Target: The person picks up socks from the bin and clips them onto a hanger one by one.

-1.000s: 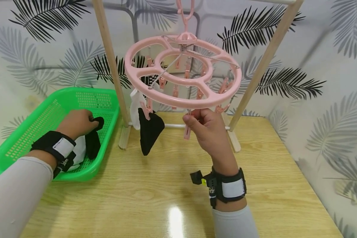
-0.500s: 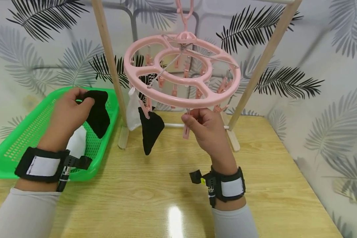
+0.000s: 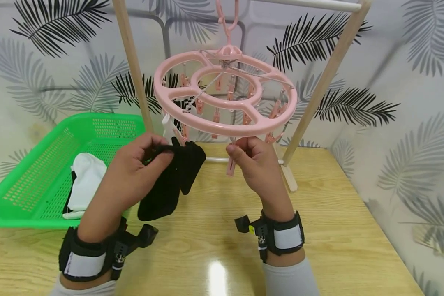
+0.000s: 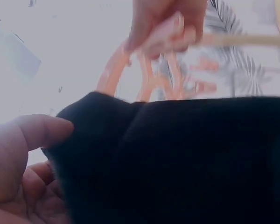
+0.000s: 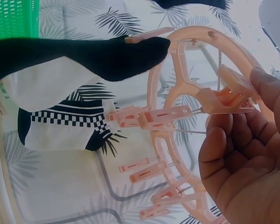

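Observation:
My left hand pinches a black sock by its edge between thumb and fingers. In the left wrist view that black sock fills the lower part. With thumb and fingertips, my right hand holds a pink clothespin under the front rim of a round pink clip hanger. The same clothespin shows close up in the right wrist view. Another black sock hangs clipped at the hanger's left, overlapped by the held one. Behind it hang a white sock and a checkered sock.
A green basket stands at the left with a white sock and something black in it. The hanger hangs from a frame with wooden posts on a wooden table. Several unused clothespins dangle from the rings.
My left hand has lifted the black sock out of the basket and carried it right, to the hanging black sock. My right hand keeps its hold on the clothespin.

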The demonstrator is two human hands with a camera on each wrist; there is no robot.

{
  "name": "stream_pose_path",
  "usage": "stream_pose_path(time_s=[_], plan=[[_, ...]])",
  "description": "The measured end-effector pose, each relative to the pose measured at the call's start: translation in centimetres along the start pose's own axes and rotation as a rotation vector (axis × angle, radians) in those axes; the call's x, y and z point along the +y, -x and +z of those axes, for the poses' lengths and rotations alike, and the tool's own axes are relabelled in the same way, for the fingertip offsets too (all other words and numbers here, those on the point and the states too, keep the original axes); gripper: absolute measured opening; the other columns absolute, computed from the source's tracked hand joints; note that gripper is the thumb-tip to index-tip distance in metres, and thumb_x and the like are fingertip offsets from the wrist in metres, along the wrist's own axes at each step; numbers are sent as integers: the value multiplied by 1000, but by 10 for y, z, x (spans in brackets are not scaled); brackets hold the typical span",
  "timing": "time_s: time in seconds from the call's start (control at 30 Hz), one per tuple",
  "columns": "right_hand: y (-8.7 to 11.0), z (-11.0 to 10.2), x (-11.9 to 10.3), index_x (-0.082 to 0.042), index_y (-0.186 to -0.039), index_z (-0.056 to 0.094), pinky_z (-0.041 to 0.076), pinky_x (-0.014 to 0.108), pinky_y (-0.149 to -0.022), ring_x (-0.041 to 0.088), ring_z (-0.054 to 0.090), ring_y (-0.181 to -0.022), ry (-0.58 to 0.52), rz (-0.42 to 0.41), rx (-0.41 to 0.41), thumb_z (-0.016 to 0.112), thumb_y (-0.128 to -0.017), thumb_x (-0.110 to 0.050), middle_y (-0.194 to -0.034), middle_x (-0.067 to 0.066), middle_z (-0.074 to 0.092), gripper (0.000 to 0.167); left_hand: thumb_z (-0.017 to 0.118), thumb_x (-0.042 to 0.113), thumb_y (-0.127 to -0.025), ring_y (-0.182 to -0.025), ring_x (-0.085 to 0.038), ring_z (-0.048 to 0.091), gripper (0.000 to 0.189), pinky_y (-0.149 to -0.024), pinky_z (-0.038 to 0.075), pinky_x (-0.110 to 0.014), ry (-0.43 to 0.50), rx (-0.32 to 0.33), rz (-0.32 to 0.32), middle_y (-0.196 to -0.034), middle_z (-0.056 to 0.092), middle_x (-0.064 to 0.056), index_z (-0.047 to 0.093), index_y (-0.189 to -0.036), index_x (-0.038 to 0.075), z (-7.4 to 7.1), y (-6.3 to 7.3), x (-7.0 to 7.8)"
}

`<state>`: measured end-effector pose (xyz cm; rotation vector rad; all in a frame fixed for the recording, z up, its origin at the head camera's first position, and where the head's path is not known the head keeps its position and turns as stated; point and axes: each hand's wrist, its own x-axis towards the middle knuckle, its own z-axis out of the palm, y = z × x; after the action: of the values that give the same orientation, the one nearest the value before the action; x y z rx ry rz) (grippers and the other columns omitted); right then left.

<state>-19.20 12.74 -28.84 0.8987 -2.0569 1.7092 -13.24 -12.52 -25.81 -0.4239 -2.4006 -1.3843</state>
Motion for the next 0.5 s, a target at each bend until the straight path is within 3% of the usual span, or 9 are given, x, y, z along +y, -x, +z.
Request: stream_pose_path(time_s=[0.1, 0.23, 0.37, 0.5], plan=[[0, 1, -1, -1, -94, 64, 30, 31, -42, 23, 60, -55, -4, 5, -1, 63, -97, -36, -68, 9, 59, 35, 61, 15, -99, -87, -20, 63, 12, -76, 51, -40, 35, -46, -14, -101, 67, -7, 62, -109, 7, 12, 3, 0], [-1, 3, -2, -1, -94, 64, 31, 31, -43, 23, 62, -57, -4, 6, 6, 63, -99, -22, -68, 9, 61, 22, 59, 9, -98, -93, -21, 62, 16, -80, 50, -40, 90, -43, 6, -110, 68, -8, 60, -114, 6, 27, 2, -6], [-1, 4, -2, -1, -94, 65, 32, 31, -44, 23, 62, -57, -6, 19, 39, 64, -95, -39, -67, 9, 62, 38, 56, 3, -96, -96, -22, 62, 29, -82, 49, -41, 132, -58, 39, -112, 67, -9, 61, -124, 8, 40, -1, -11], [-1, 6, -2, 0, -93, 65, 42, 30, -50, 24, 62, -58, -48, 23, 52, 65, -92, -47, -68, 10, 62, 47, 56, 1, -92, -93, -22, 61, 27, -81, 49, -40, 115, -79, 48, -108, 68, -6, 69, -115, 9, 49, -3, -16]])
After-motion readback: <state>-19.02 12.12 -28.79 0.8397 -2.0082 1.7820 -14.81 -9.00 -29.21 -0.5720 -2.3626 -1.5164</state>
